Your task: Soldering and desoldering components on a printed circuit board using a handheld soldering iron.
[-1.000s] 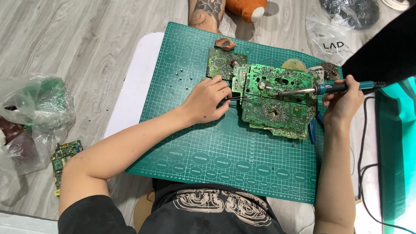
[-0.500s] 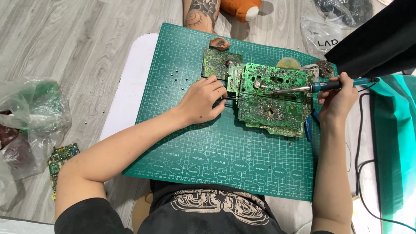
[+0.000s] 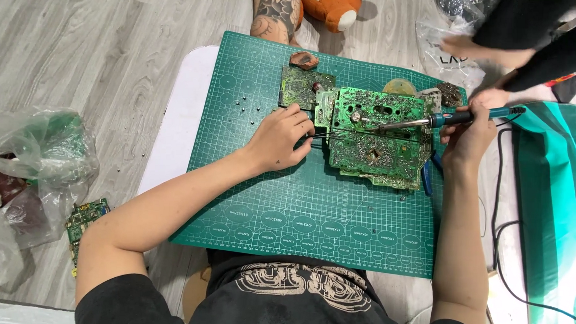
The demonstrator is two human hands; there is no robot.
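A wide dark-green gridded cutting mat (image 3: 299, 207) is lying across a white low table (image 3: 181, 113) on grey wood-look flooring, and everything in hand is sitting on its far half. The large green printed circuit board (image 3: 375, 136), solder side up, is resting on a stack of similar boards, with a smaller green board (image 3: 300, 86) touching its left edge. It looks light and stiff but fragile, with sharp pin ends across its face, so it is probably best taken by its bare edges rather than across the solder joints.

The right hand (image 3: 468, 133) is closing around the blue-handled soldering iron (image 3: 442, 119), whose metal tip is touching the board near its upper middle. The left hand (image 3: 279, 139) is lying curled at the board's left edge, pinching thin dark tweezers (image 3: 317, 135) that are pointing onto the board.

Another person's dark sleeves and hands (image 3: 490, 51) are reaching over a clear plastic bag (image 3: 451, 56) at the far right. A crumpled plastic bag (image 3: 36, 153) and a small loose green board (image 3: 82, 219) are lying on the floor at left.
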